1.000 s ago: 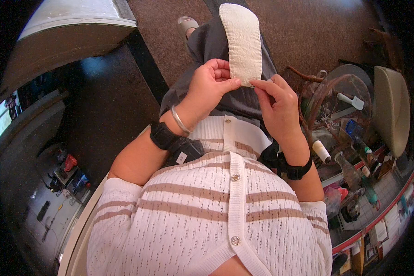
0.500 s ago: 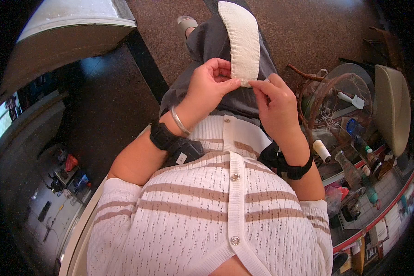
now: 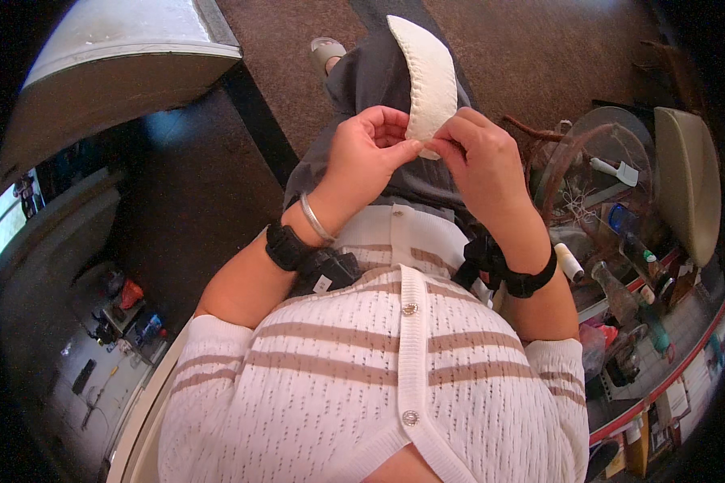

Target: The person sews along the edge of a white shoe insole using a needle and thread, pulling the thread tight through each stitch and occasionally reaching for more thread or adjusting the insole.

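A long, curved, cream-coloured fabric piece (image 3: 429,76), looking padded, has a row of stitches down its left edge. It stretches away from me over my grey trousers (image 3: 370,76). My left hand (image 3: 369,149) pinches its near end between thumb and forefinger, the other fingers curled beside it. From the right, my right hand (image 3: 485,154) is closed in a pinch at the same near end, its fingers over part of the fabric. Whether a needle or thread is between the right fingertips is too small to make out.
At my right a glass-topped table (image 3: 669,366) with a red edge carries bottles, a thread spool (image 3: 569,262) and a white-bladed tool (image 3: 616,171). Beyond stands a beige padded chair back (image 3: 686,185). A pale-topped table (image 3: 137,36) is at the far left.
The fabric piece has tilted, and its far end has come slightly nearer. My right hand has shifted left and over the near end, close against my left fingertips.
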The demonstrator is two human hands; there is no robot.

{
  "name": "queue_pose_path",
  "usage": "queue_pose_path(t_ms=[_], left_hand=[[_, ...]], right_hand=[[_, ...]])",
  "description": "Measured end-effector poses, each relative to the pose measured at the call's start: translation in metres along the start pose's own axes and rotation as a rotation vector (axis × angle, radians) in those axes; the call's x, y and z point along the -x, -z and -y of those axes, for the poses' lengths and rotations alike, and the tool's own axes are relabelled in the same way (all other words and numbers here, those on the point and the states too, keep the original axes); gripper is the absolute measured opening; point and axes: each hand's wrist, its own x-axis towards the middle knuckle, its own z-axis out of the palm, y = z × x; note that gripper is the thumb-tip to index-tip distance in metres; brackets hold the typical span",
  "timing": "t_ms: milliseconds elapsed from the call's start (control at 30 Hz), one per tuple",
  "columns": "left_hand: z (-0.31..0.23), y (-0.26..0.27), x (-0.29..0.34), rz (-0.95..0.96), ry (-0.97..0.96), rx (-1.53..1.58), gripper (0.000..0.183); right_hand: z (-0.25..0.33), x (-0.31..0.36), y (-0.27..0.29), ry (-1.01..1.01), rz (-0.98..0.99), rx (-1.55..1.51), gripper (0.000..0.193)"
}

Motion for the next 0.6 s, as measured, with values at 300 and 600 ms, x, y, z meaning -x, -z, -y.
queue_pose_path(t_ms=[300, 600], left_hand=[[-0.010, 0.002, 0.008, 0.060, 0.191, 0.296, 0.025], [-0.010, 0.004, 0.013, 0.086, 0.275, 0.304, 0.026]], right_hand=[[-0.056, 0.009, 0.005, -0.338, -0.141, -0.443, 0.015], [-0.042, 0.010, -0.015, -0.187, 0.259, -0.982, 0.020]])
